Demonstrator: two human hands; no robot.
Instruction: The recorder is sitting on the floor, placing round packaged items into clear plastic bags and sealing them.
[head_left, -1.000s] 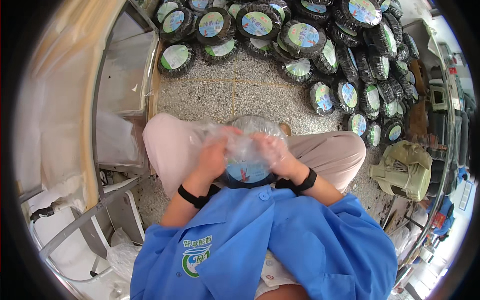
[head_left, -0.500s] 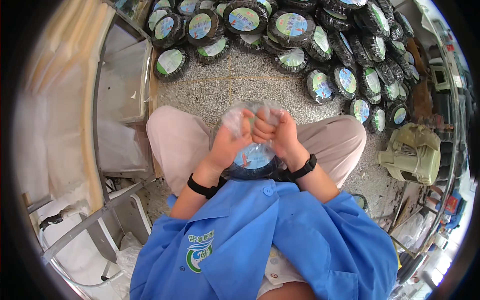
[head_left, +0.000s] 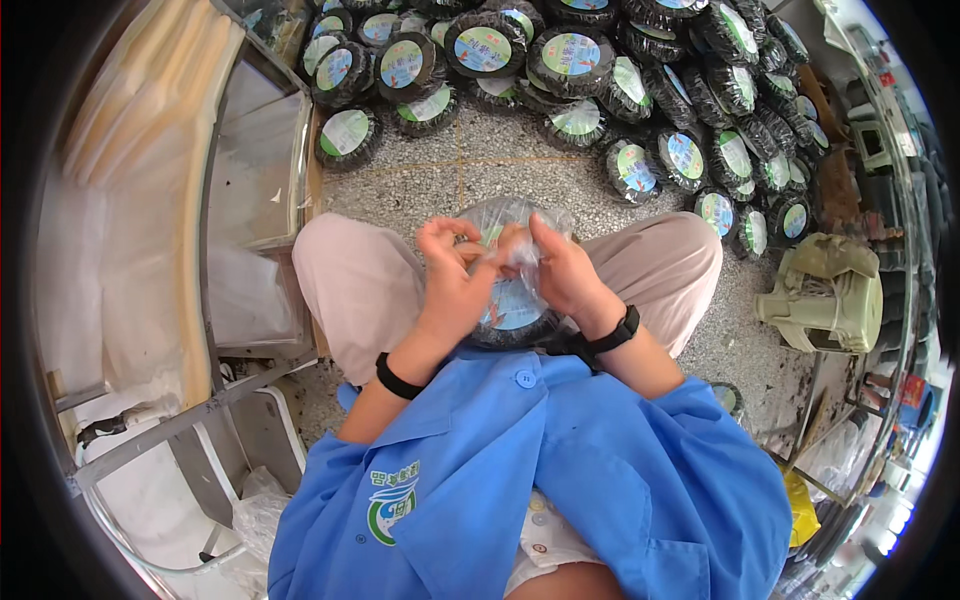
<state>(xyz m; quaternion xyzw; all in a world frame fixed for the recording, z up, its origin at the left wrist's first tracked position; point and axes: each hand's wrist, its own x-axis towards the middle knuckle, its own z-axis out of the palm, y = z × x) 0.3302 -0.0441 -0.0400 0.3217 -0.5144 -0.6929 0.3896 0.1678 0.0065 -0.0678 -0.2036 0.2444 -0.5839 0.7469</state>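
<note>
Between my knees lies a round, dark, flat cake (head_left: 515, 308) with a blue and green label, loosely covered by a clear plastic bag (head_left: 522, 213). My right hand (head_left: 567, 272) is closed on gathered plastic above the cake, its thumb raised and fingers curled inward. Just left of it, my left hand (head_left: 455, 272) has bent fingers, some of them loosened from the film. Its thumb side pinches the bunched plastic close to the right hand's fingers. The fingertips are partly hidden by film and slightly blurred.
Many similar wrapped round cakes (head_left: 484, 50) are heaped on the speckled floor (head_left: 400, 190) ahead and to the right. A pale green plastic stool (head_left: 825, 295) stands at the right. A metal-framed rack (head_left: 255, 180) and stacked pale boards (head_left: 140, 170) line the left.
Both hands were closed side by side on the bunched plastic. My left hand has loosened some fingers and shifted left; the right has turned with its thumb up.
</note>
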